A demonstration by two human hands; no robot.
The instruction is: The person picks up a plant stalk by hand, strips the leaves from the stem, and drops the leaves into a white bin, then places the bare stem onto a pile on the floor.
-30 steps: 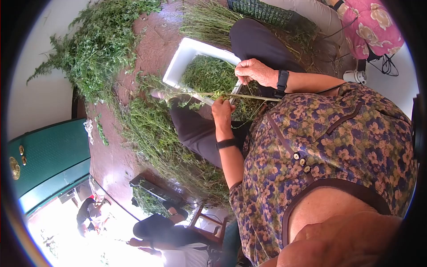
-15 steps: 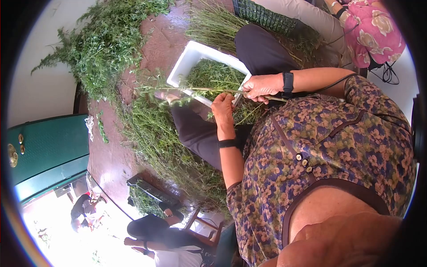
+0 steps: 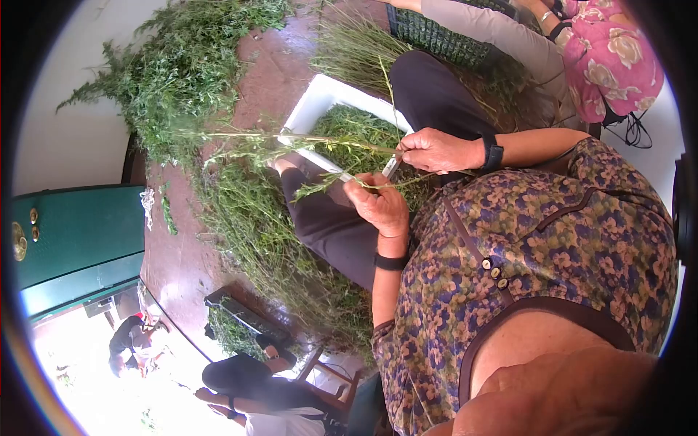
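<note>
My right hand [image 3: 442, 150], closed with a black band at its wrist, grips a long green plant stem [image 3: 320, 138] that reaches left over the white foam box [image 3: 331, 86]. Just below it, my left hand [image 3: 381, 205] is pinched around a leafy sprig [image 3: 314, 187], whose leaves stick out to the left near the box's near edge. A thin side shoot [image 3: 389, 83] rises upward by my right fingers. Cut greens [image 3: 356, 123] fill the box between my legs.
Leafy stalks [image 3: 254, 225] lie along my left leg, with a larger heap [image 3: 182, 73] beyond. Bare stalks [image 3: 349, 43] lie by a dark mesh crate [image 3: 436, 36]. People sit at the upper right and lower left, the latter beside a black tray [image 3: 247, 316]. A green door [image 3: 80, 232] stands at left.
My left hand has moved down and away from the long stem, with a leafy sprig now in its fingers. My right hand has shifted slightly right, still gripping the stem.
</note>
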